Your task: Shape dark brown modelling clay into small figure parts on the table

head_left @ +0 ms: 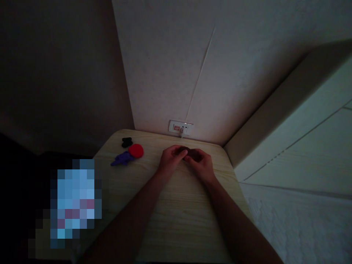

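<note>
Both my hands meet over the far part of a small light wooden table. My left hand and my right hand have their fingers curled together around a small dark object held between them. The dim light hides what that object is. To the left of my hands lie a red round piece, a purple piece and a small black piece, all apart from my hands.
A wall socket plate sits on the wall just behind the table's far edge. A bed or mattress edge runs along the right. A blurred bright patch lies at the table's left front. The room is dark.
</note>
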A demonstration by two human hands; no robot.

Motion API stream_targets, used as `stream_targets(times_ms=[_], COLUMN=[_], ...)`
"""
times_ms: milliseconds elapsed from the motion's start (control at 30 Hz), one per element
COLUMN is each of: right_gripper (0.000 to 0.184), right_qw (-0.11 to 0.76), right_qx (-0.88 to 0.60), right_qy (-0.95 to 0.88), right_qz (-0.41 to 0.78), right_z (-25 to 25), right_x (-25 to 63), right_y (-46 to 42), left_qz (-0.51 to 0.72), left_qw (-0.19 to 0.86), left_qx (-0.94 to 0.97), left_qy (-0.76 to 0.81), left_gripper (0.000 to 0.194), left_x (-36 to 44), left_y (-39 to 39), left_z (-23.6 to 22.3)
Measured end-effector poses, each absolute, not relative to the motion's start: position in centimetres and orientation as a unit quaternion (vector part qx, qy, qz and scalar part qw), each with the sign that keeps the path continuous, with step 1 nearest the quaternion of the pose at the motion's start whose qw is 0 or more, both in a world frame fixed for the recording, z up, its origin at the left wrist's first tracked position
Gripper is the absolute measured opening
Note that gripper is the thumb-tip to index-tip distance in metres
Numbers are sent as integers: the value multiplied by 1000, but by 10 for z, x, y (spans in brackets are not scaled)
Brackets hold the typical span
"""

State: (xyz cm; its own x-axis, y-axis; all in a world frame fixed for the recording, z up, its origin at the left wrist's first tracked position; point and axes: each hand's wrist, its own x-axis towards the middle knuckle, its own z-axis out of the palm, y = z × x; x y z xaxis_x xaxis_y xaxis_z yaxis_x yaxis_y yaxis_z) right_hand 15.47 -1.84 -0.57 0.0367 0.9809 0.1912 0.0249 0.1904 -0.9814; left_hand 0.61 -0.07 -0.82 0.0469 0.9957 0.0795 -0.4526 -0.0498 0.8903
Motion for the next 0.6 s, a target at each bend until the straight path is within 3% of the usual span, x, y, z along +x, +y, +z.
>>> stream_targets(times_ms=[333,600], right_gripper=[18,27], right_qw=[560,566], right_qx=[-419,-343], right_qy=[-468,-366], right_qz=[541,654], right_z=[-6,-4], right_x=[155,153], right_y=[-18,-17], left_qz=[555,563], left_qw=[703,746], left_qx=[335,249], left_qy=[292,254], left_gripper=[40,44], left_x=[6,6], left_y=[-1,-5], left_z=[-11,-1])
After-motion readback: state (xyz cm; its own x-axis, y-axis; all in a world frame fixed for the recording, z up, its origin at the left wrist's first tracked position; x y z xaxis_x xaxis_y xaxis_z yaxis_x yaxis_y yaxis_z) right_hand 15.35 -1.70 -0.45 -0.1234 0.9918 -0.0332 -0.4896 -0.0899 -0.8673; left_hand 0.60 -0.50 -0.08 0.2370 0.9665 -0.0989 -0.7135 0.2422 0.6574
